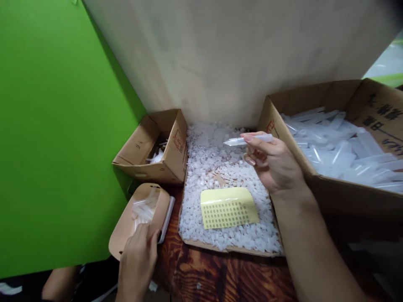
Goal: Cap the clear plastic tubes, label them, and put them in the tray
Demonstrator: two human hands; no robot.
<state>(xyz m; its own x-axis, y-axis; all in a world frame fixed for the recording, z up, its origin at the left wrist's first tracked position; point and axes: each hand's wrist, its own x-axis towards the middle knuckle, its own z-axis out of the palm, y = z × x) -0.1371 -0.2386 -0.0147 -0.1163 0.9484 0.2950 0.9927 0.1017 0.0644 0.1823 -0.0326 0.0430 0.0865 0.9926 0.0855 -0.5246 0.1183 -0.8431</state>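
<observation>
My right hand (273, 161) pinches a clear plastic tube (248, 139) between thumb and forefinger, held level above a flat cardboard tray (226, 249) heaped with small white plastic caps (217, 163). A yellow sheet of small dot stickers (228, 207) lies on the caps. My left hand (137, 262) rests at the near end of a tan plastic tray (126, 228) that holds a few clear tubes (144, 209); its fingers are curled, and whether they grip anything is unclear.
A large cardboard box (327, 184) at the right is full of clear tubes. A small open cardboard box (163, 165) stands at the left. A green wall (53, 138) is at the left and a pale board (226, 58) behind. The table is dark wood (226, 277).
</observation>
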